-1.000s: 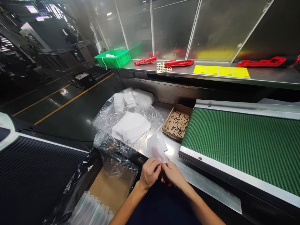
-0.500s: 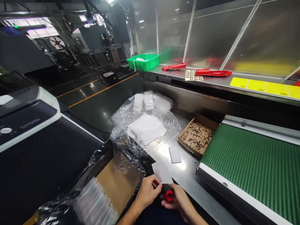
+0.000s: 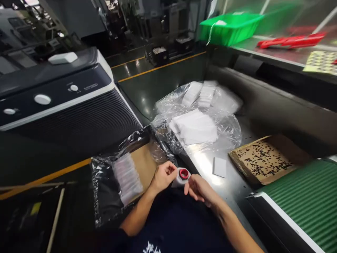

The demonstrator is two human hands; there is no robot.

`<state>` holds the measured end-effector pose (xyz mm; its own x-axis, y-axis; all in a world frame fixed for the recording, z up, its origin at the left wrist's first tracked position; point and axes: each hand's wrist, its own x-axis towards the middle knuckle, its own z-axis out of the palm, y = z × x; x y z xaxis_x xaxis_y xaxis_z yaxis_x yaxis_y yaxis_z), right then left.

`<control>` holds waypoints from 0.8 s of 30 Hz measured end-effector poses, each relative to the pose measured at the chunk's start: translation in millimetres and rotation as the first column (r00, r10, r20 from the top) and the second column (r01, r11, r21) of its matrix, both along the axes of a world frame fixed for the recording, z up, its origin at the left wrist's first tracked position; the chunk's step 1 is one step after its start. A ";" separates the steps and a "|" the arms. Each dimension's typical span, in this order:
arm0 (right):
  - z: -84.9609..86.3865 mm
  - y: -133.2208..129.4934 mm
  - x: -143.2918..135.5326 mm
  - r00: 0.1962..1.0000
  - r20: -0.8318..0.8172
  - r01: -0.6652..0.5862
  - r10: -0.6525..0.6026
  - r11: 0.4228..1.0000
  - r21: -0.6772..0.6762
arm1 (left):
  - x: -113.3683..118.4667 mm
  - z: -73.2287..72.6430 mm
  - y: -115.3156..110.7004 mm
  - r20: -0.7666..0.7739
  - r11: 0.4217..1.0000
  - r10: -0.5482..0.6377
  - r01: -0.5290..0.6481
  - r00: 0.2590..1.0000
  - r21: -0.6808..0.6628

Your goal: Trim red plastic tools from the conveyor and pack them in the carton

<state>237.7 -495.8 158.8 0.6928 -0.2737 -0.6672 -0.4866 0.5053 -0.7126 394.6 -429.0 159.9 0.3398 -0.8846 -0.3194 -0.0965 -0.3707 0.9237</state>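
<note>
Close to my body, a part with a red ring-shaped end [image 3: 184, 173] stands out from a thin white sleeve or sheet [image 3: 179, 182]. I cannot tell whether the white piece goes fully round the part. My left hand [image 3: 163, 176] pinches the white piece at its left edge, thumb and forefinger together. On the other side my right hand [image 3: 199, 189] has its curled fingertips against the right edge of the part and the white piece. The part's lower body is hidden. Ahead lies a stack of flat white sleeves [image 3: 197, 128] on clear plastic film.
A small grey-white block [image 3: 219, 167] lies on the metal table. Right of it are a cardboard tray [image 3: 265, 158] of small dark pieces and a green conveyor belt [image 3: 305, 189]. At left is a black-lined box [image 3: 147, 161] holding a row of wrapped pieces [image 3: 129, 179]. A green bin [image 3: 231, 30] stands behind.
The view has swung left and down. The red-ended part, held below the white piece before, now sits within or against it, its red ring facing up.
</note>
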 end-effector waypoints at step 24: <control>-53.3 68.9 64.8 0.426 -0.455 -0.796 0.782 0.084 -0.600 | 6.4 -93.3 112.0 -0.634 0.805 0.594 -0.363 0.495 0.470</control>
<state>302.6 -426.9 105.6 0.7999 0.1068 -0.5905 -0.3026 -0.7780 -0.5506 401.0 -317.0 66.6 0.2372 -0.5094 -0.8272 0.8159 -0.3578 0.4542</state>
